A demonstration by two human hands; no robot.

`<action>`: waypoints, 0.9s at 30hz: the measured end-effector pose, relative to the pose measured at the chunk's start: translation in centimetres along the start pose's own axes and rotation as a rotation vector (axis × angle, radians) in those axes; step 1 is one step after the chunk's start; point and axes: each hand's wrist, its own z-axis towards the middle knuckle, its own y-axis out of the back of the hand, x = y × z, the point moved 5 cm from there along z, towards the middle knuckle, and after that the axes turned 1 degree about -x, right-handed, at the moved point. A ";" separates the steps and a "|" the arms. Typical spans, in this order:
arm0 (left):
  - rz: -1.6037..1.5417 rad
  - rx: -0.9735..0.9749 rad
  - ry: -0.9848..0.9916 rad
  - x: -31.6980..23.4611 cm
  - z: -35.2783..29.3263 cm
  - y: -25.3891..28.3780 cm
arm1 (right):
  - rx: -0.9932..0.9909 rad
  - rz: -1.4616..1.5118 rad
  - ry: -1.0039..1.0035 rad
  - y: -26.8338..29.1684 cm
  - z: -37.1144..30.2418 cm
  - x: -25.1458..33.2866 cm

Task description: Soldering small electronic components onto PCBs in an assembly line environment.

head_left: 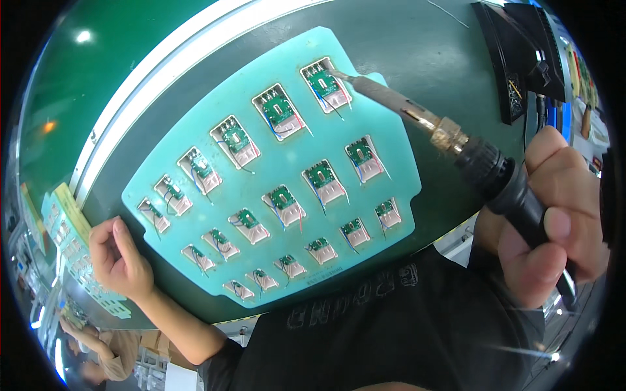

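Note:
My right hand [554,215] is wrapped round the black handle of a soldering iron [450,137]. The iron slants up and left, and its tip meets or hovers just over the green circuit board [321,81] in the top pocket of a pale turquoise tray [293,156]. Several more small green boards sit in white housings in the tray's pockets, with thin blue, red and dark wires trailing out. Beside the tray's left edge is my left hand [120,260], fingers curled in and nothing visible in them.
Left of my left hand lies another turquoise tray [81,274] with similar pieces. A black holder [515,58] stands at the far right of the dark green table [417,39]. A thin wire [448,13] lies at the back. Another person [107,352] is at the lower left.

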 end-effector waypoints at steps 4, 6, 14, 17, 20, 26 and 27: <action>-0.038 -0.016 0.009 0.0 0.4 -0.7 | -0.114 0.019 -0.015 3.1 -1.8 0.2; -0.057 -0.027 -0.003 0.3 1.3 -1.0 | -0.227 0.037 -0.047 4.4 -3.5 0.2; 0.130 -0.083 0.031 -0.7 0.1 -0.2 | -0.398 0.047 -0.019 4.4 -8.6 0.1; -0.031 -0.008 0.218 -2.2 -1.2 0.2 | -0.384 0.071 0.005 4.7 -9.2 0.0; -0.105 0.148 0.391 -4.3 -3.1 0.0 | -0.387 0.076 0.082 4.6 -9.4 0.2; -0.255 0.231 0.524 -6.3 -6.7 -0.5 | -0.346 0.066 0.189 4.0 -9.0 0.6; -0.367 0.227 0.544 -6.5 -6.8 -1.1 | -0.350 0.072 0.194 4.0 -9.1 0.5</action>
